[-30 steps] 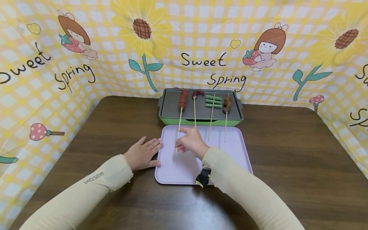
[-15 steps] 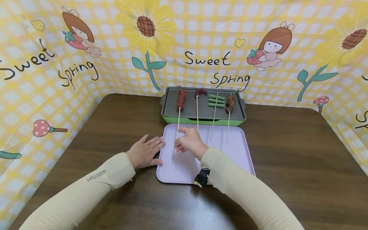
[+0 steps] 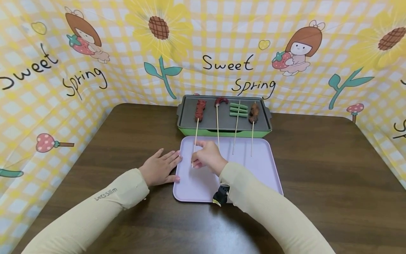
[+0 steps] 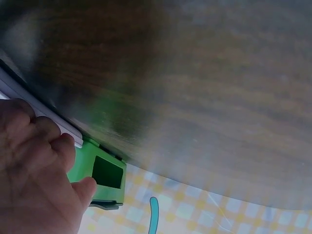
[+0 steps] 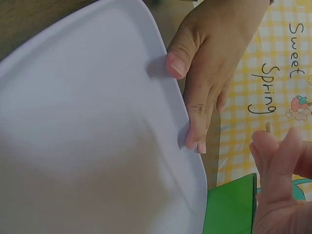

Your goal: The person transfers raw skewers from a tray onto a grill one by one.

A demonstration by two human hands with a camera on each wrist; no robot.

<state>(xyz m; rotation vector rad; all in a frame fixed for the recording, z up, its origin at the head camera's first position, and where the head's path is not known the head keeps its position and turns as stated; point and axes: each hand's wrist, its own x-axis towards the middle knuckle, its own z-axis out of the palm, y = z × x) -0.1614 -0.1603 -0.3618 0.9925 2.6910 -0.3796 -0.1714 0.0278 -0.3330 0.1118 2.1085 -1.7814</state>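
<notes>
In the head view my right hand (image 3: 207, 155) pinches the stick of a red meat skewer (image 3: 200, 110). The meat end lies at the left of the grey grill plate (image 3: 209, 123). Over the lilac tray (image 3: 196, 190) hangs the lower end of that stick. Flat beside the tray, my left hand (image 3: 159, 167) touches its left rim with spread fingers; the right wrist view also shows the left hand (image 5: 209, 68) at that rim. A curled dark-red skewer (image 3: 221, 101), a green vegetable skewer (image 3: 238, 110) and a brown meat skewer (image 3: 253, 113) lie farther right on the plate.
The green grill base (image 3: 228, 133) stands directly behind the tray, with its handles at both sides. A brown wooden table (image 3: 323, 169) carries everything. Yellow checked cloth (image 3: 222, 42) encloses the back and sides.
My right hand has shifted the red meat skewer slightly left on the plate. My left hand has kept its place at the tray's rim. The head view has shifted a little.
</notes>
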